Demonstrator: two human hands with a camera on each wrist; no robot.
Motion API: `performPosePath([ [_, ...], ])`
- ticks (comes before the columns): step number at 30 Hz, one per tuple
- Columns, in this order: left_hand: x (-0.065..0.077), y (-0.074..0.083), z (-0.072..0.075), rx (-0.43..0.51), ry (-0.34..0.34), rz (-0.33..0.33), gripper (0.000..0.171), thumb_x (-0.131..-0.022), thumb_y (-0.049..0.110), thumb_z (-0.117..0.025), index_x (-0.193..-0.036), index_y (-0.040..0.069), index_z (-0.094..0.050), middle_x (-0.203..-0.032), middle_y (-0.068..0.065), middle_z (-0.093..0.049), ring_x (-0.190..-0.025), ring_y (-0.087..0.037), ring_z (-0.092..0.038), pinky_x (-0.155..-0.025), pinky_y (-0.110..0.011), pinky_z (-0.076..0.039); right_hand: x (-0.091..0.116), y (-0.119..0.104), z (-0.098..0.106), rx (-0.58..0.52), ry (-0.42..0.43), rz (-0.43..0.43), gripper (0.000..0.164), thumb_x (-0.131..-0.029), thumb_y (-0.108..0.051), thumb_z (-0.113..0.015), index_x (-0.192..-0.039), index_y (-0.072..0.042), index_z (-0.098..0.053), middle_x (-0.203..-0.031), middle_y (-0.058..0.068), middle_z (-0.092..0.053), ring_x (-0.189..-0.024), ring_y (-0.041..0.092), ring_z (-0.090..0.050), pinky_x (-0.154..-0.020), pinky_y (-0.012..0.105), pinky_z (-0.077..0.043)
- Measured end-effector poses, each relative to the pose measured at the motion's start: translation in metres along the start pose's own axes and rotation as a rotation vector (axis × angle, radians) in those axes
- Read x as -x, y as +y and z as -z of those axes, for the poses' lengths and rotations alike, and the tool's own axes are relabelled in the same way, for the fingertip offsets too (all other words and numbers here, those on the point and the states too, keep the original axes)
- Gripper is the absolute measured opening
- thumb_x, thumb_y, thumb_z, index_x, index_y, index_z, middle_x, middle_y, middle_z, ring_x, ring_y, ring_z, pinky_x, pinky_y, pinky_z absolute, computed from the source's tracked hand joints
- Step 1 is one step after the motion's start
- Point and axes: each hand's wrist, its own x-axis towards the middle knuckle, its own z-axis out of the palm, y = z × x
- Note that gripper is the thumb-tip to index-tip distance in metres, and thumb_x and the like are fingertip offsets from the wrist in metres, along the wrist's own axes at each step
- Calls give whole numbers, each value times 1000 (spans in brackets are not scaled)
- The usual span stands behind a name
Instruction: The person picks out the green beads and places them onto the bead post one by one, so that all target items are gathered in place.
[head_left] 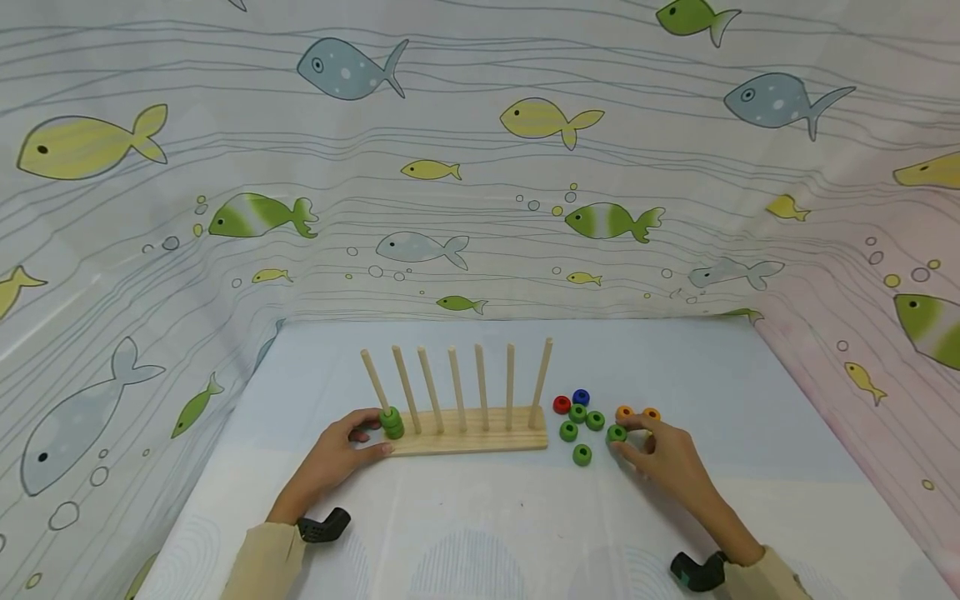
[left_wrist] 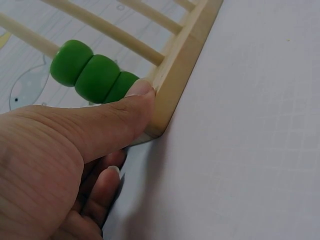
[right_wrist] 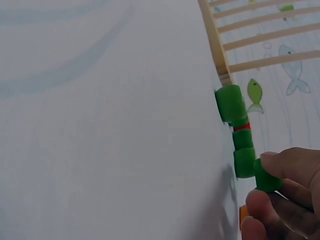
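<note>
A wooden peg rack [head_left: 480, 443] with several upright pegs stands on the table. Green beads [head_left: 392, 422] are stacked on its leftmost peg; the left wrist view shows three of these green beads [left_wrist: 97, 78]. My left hand [head_left: 337, 450] grips the rack's left end, its thumb along the front edge beside the lowest bead. On the right, my right hand [head_left: 663, 458] pinches a green bead [right_wrist: 266, 176] between thumb and fingers. Loose green beads [head_left: 582, 454] lie between that hand and the rack.
Beyond the loose green beads lie a red bead [head_left: 562, 404] and a blue bead [head_left: 581, 397]. Two orange beads [head_left: 624, 412] sit behind my right fingers, partly covered. A fish-patterned sheet [head_left: 480, 233] rises behind the white table [head_left: 450, 500] and along its sides.
</note>
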Motion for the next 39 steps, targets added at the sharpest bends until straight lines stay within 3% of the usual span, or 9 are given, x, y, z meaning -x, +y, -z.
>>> performPosePath([
  [8, -2, -1, 0, -17, 5, -10, 64, -90, 33, -82, -143, 9, -57, -131, -10, -63, -109, -23, -55, -92, -41, -47, 0, -5, 1, -19, 18, 25, 37, -88, -18, -85, -122, -9, -73, -61, -6, -61, -45, 11, -52, -44, 25, -38],
  [16, -3, 0, 0, -14, 3, -3, 65, -90, 32, -82, -144, 8, -56, -133, -11, -62, -110, -24, -55, -93, -43, -47, 0, -7, -5, -31, 39, 47, 35, -86, -18, -86, -118, -12, -74, -95, -1, -73, -48, 8, -52, -44, 26, -39],
  [21, -2, 0, 0, -11, 1, 5, 65, -90, 32, -82, -145, 8, -55, -133, -11, -62, -111, -24, -55, -94, -44, -46, 0, -12, -9, -35, 29, 57, 33, -86, -19, -86, -116, -14, -74, -86, -3, -72, -46, 8, -52, -43, 25, -40],
  [28, -1, 2, 0, -20, -5, 9, 67, -91, 33, -82, -145, 6, -54, -134, -12, -61, -111, -23, -55, -93, -42, -46, 1, -19, -13, -42, 13, 62, 34, -85, -20, -87, -117, -14, -74, -101, -1, -74, -49, 8, -52, -43, 26, -41],
  [39, -2, -5, -1, 3, -7, 46, 68, -89, 37, -82, -146, 13, -54, -137, -9, -60, -116, -25, -55, -98, -45, -45, 0, -28, -20, -29, 10, 92, 36, -84, -17, -87, -118, -14, -74, -103, -2, -73, -53, 6, -49, -46, 24, -41],
])
